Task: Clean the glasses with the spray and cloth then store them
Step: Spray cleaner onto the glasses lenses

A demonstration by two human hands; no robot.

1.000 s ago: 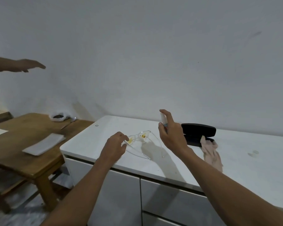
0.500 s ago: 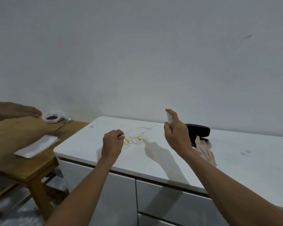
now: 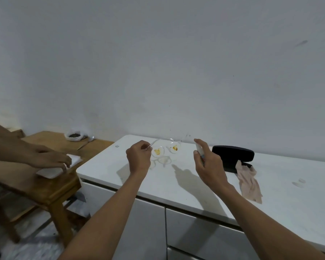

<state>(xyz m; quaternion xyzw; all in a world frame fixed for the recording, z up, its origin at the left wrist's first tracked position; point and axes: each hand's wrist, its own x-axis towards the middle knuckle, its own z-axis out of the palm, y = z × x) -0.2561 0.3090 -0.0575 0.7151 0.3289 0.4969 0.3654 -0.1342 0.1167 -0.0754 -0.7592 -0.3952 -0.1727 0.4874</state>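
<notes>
Clear-framed glasses [image 3: 166,149] with orange-brown stains on both lenses hang just above the white cabinet top [image 3: 281,199]. My left hand [image 3: 138,158] pinches one temple arm of them. My right hand [image 3: 207,163] grips a small white spray bottle [image 3: 199,150], forefinger on its top, to the right of the glasses and pointed toward the lenses. A black glasses case [image 3: 233,156] lies open behind my right hand. A beige cloth [image 3: 249,182] trails out of the case onto the top.
A low wooden table [image 3: 51,182] stands left of the cabinet. Another person's hand [image 3: 49,159] rests on a white folded cloth [image 3: 58,168] there. A small white bag [image 3: 74,136] with something dark inside sits at the table's back. Cabinet drawers are below.
My left hand lifted the glasses and turned the stained lenses toward the spray bottle. The other person's hand came down onto the white cloth on the wooden table.
</notes>
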